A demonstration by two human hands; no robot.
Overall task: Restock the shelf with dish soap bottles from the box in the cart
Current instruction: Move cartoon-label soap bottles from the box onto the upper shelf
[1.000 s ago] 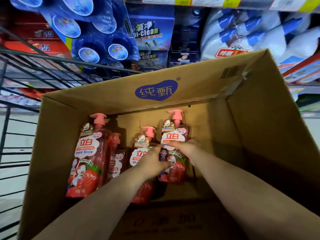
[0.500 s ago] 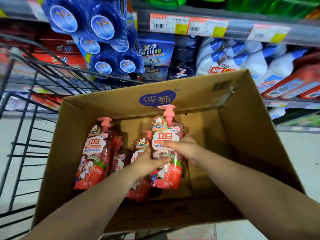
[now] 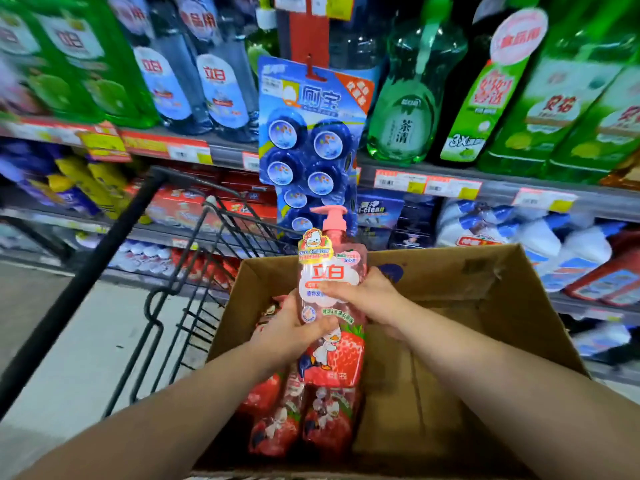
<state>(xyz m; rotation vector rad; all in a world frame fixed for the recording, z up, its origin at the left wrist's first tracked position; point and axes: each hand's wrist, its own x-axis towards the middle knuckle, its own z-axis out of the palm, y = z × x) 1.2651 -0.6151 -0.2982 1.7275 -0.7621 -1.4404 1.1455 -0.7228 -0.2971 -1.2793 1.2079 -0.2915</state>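
Over the open cardboard box (image 3: 485, 282) sitting in the cart (image 3: 100, 258), the person's got one pink strawberry dish soap bottle (image 3: 329, 271) in both hands. It's held upright, with the pump top poking up above the box rim and the bottom half hanging over the inside of the box.

The left hand (image 3: 294, 336) grips it low on the left side, fingers (image 3: 323, 325) wrapped round onto the front label. The right hand (image 3: 367, 299) holds it a bit higher on the right, fingers (image 3: 334, 292) curled across the middle of the label. So both sets of fingers are clamped on that one bottle.

Underneath, more of the same strawberry bottles (image 3: 329, 420) lie packed along the left side of the box.

Straight ahead is the shelf (image 3: 450, 183) with its price tags. There are tall green soap bottles (image 3: 405, 109) standing on it, and a blue blister pack (image 3: 308, 133) hangs in front of it, right behind the pump.
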